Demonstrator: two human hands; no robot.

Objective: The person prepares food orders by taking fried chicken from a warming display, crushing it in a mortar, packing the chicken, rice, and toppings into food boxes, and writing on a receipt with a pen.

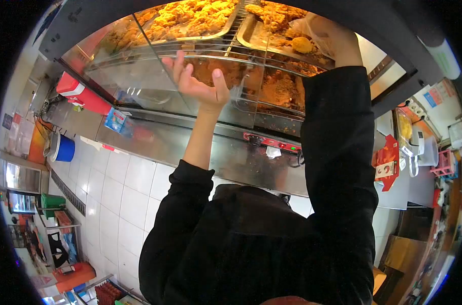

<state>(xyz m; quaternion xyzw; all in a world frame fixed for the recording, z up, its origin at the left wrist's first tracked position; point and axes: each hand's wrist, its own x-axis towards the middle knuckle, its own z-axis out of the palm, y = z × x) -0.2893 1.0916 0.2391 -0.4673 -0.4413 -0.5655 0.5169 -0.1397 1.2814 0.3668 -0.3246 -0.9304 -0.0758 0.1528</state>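
My left hand (pixel 198 84) is raised, palm up, with its fingers spread and nothing in them. It is in front of the glass front (pixel 162 86) of a lit food warmer. My right hand (pixel 332 38) reaches inside the warmer, over a metal tray (pixel 246 35) at the upper right. Clear plastic (pixel 312 28) covers its fingers, and glare and the plastic hide whether they grip anything. Just below those fingers lies a round golden piece of fried food (pixel 302 45). More crumbed fried pieces (pixel 271 15) fill the tray around it.
A second tray of fried food (pixel 195 20) sits on the wire rack to the left. More food (pixel 279 89) lies on the lower shelf. The steel counter edge (pixel 210 147) runs below the warmer, with a red control panel (pixel 271 142). A blue bucket (pixel 63 147) stands at the far left.
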